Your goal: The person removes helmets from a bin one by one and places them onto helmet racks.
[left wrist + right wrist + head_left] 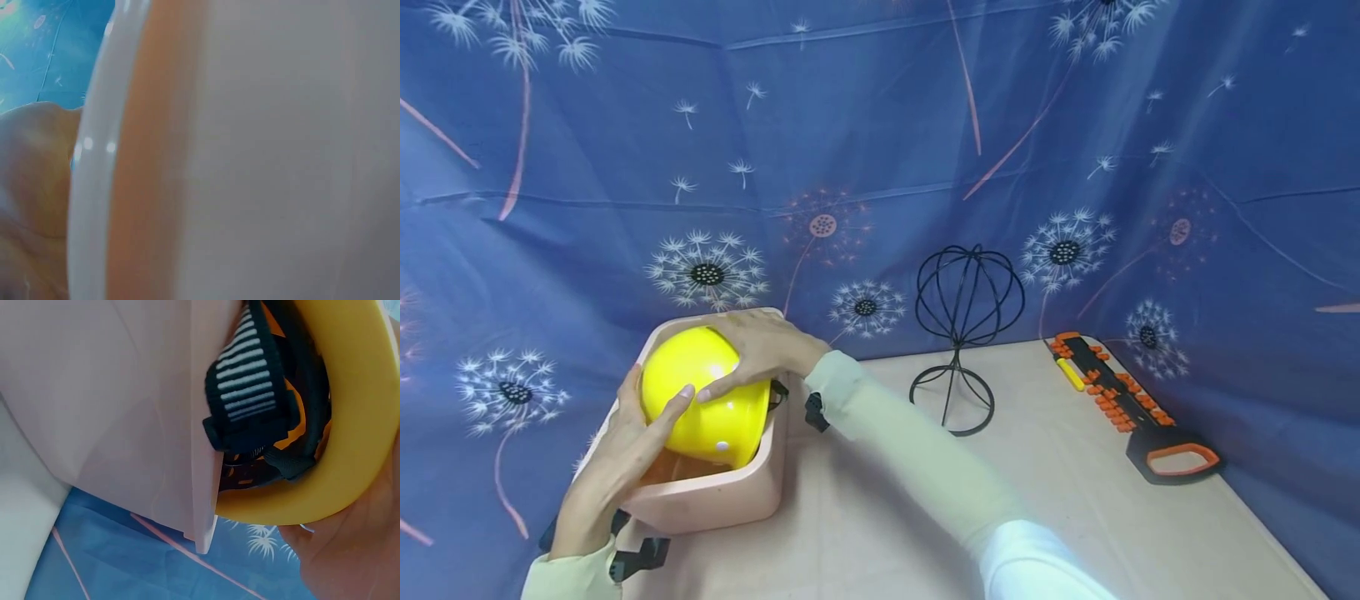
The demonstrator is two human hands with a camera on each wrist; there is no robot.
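A yellow hard hat (700, 400) sits tilted, partly inside a pink plastic bin (722, 504) at the left of the table. My left hand (621, 437) grips its near left side, thumb lying across the shell. From the far right, my right hand (767, 343) holds the crown, its thumb pointing toward the left thumb. In the right wrist view, the hat's black inner harness (269, 465) and a striped strap (247, 378) show beside the bin wall. The bin's rim (94, 187) fills much of the left wrist view, hiding most of the left hand.
A black wire stand (957, 342) with a cage-like top stands at the back, right of the bin. Farther right lies a black and orange tool rack (1120, 392) with a yellow-handled piece (1070, 374). A blue dandelion-print cloth (880, 150) hangs behind the table.
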